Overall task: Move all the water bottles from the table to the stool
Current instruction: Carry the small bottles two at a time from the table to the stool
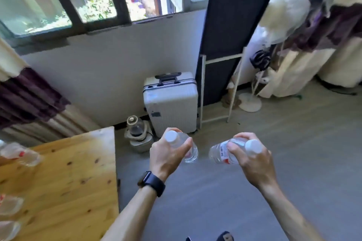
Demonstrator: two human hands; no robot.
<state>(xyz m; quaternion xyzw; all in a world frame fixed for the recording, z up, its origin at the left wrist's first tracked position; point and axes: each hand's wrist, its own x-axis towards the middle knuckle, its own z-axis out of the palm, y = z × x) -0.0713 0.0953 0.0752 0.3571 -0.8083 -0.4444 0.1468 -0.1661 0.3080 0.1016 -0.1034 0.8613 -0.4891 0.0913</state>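
Observation:
My left hand (166, 154) grips a clear water bottle (191, 151) with a white cap, held over the floor to the right of the wooden table (78, 172). A second clear bottle (221, 151) with a red and white label sits in my right hand (250, 160), tilted with its white cap toward me. Three more bottles stay on the table's left part: one lying near the far side (21, 154), two at the near left edge (9, 204) (7, 229). No stool is in view.
A white suitcase (170, 103) stands against the wall under the window. A small appliance with a glass jar (138, 135) sits on the floor beside it. A white rack (219, 88), a fan base (250, 101) and hanging cloths fill the right corner.

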